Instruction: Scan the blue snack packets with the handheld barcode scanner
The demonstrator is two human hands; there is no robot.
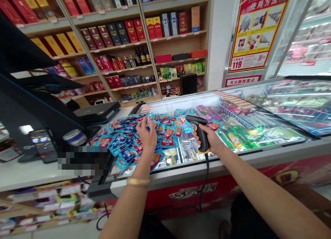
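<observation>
A wide pile of small blue snack packets [121, 139], with red and dark blue labels, lies on the glass top of a chest freezer [181, 170]. Over the pile reaches my left hand [147, 133], its fingers bent and apart among the packets; no packet shows clearly in its grasp. My right hand [210, 137] is wrapped round the handle of a black and yellow barcode scanner [203, 139], whose cable hangs down the freezer front. Beside the scanner head is a light blue and pink packet [185, 124]. One red and blue packet [213, 125] sits just past my right hand.
On the left counter [28, 177] stand a dark checkout terminal [31, 101], a phone [43, 146] and a roll of tape [74, 137]. Ice cream packs [240, 137] show through the freezer glass. Shelves of boxed bottles [113, 33] rise behind, beside a red poster [258, 28].
</observation>
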